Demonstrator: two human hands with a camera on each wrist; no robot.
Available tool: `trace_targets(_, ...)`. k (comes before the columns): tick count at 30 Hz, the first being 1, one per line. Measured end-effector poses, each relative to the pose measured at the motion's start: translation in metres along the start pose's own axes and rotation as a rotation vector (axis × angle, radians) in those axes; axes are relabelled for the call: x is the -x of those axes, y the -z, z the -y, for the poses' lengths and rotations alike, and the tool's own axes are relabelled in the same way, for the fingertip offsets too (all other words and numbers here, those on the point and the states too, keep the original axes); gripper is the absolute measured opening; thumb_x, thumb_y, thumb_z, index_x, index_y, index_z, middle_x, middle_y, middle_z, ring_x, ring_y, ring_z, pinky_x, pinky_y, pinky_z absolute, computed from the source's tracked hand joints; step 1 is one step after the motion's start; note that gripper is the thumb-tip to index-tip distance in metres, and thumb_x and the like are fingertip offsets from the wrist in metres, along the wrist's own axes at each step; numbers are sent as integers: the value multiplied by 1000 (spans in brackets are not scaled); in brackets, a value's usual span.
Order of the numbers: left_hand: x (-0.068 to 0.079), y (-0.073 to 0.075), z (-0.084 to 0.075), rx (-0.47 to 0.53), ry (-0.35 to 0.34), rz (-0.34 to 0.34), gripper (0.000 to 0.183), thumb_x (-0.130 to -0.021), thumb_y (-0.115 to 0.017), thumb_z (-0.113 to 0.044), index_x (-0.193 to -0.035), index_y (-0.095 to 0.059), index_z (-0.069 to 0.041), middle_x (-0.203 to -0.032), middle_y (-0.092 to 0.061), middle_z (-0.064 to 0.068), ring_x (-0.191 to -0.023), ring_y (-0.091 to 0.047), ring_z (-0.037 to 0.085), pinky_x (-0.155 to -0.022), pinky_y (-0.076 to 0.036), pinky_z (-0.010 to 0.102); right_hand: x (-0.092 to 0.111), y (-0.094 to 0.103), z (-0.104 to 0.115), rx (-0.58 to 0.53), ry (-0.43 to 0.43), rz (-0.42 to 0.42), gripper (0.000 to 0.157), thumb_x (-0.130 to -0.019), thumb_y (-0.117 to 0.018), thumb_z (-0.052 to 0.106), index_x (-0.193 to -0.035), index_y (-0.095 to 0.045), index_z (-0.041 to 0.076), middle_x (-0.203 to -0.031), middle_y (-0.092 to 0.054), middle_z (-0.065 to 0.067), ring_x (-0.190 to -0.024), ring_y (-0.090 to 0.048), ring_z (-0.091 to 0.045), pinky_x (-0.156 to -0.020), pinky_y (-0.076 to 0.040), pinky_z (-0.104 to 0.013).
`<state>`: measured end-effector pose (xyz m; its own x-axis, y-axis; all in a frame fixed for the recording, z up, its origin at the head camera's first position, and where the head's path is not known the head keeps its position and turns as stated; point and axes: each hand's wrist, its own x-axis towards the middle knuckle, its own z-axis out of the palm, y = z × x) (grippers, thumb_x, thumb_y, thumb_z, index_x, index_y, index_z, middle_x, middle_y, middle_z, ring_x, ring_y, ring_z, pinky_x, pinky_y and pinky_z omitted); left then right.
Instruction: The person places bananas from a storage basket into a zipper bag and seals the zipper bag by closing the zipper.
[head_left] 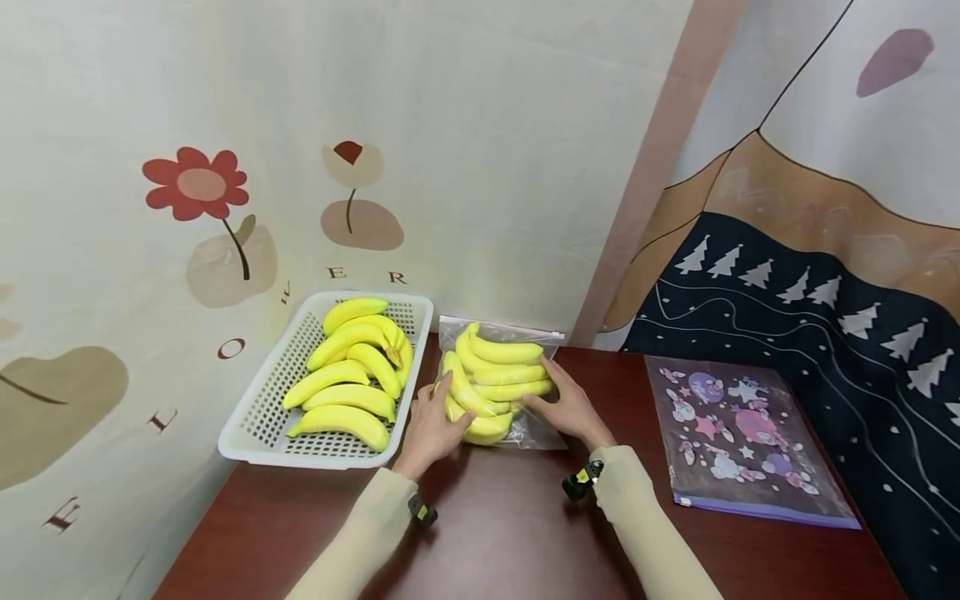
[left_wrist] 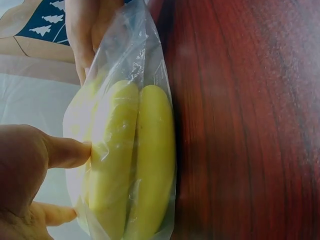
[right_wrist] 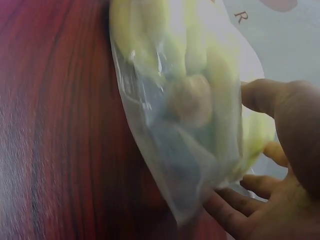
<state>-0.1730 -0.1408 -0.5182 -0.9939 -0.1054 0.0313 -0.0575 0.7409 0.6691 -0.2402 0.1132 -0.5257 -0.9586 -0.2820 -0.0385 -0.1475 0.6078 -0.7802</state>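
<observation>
A clear zip bag (head_left: pixel 534 435) lies flat on the table with several yellow bananas (head_left: pixel 510 375) inside it. On its left side my left hand (head_left: pixel 433 421) rests with spread fingers, and the thumb touches the plastic over the lower banana. My right hand (head_left: pixel 567 406) lies against the opposite side, fingers along the banana ends. Seen from the left wrist, two extended digits (left_wrist: pixel 70 152) touch the bag (left_wrist: pixel 142 55) from above. In the right wrist view the thumb (right_wrist: pixel 262 95) meets the bag (right_wrist: pixel 165 155), and the other fingers reach its edge.
A white perforated basket (head_left: pixel 258 417) with several bananas (head_left: pixel 345 400) stands to the left. On the right lies a printed zip bag (head_left: pixel 742 433) with a purple zip strip. Patterned cloth (head_left: pixel 487 167) hangs behind the dark red table (head_left: pixel 495 533).
</observation>
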Motion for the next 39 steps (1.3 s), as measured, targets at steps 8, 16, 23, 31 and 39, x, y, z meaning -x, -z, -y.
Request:
trace_targets(8, 6, -4, -3, -78, -105, -100, 81, -87, -77, -33, -156, -41, -8, -152, -34, 34, -140, -36, 50, -105, -46, 63, 9, 28, -15, 47, -28, -2, 84, -96, -70, 42, -163, -26, 19, -164, -34, -19, -144, -45, -43, -110, -48, -59)
trace_targets(16, 24, -25, -29, -180, -372, -217, 74, -82, -81, -31, -145, -52, -4, -154, -36, 33, -148, -26, 54, -111, -42, 66, 27, 74, -38, 149, -29, -67, 73, -99, -66, 42, -159, -34, 16, -161, -37, -22, -138, -48, -47, -109, -47, -61)
trace_targets(23, 32, -48, -47, -154, -520, -87, 66, -87, -76, -35, -144, -53, -11, -158, -38, 21, -154, -26, 43, -117, -40, 58, 43, 103, -63, 279, -5, -85, 69, -99, -64, 44, -154, -43, 9, -161, -33, -28, -145, -33, -52, -116, -27, -74)
trace_targets(31, 38, -74, -68, -212, -713, 24, 64, -93, -70, -46, -147, -51, -16, -157, -45, 11, -154, -32, 31, -121, -38, 47, 62, 139, -88, 355, -20, -84, 73, -97, -68, 43, -152, -42, 2, -160, -29, -35, -144, -28, -60, -109, -25, -81)
trace_targets(39, 42, -92, -95, -306, -858, 218, 64, -99, -61, -49, -153, -45, -19, -156, -48, 9, -151, -38, 30, -121, -39, 36, 75, 157, -119, 391, -19, -127, 72, -96, -69, 40, -151, -43, 1, -157, -32, -37, -140, -28, -62, -107, -24, -82)
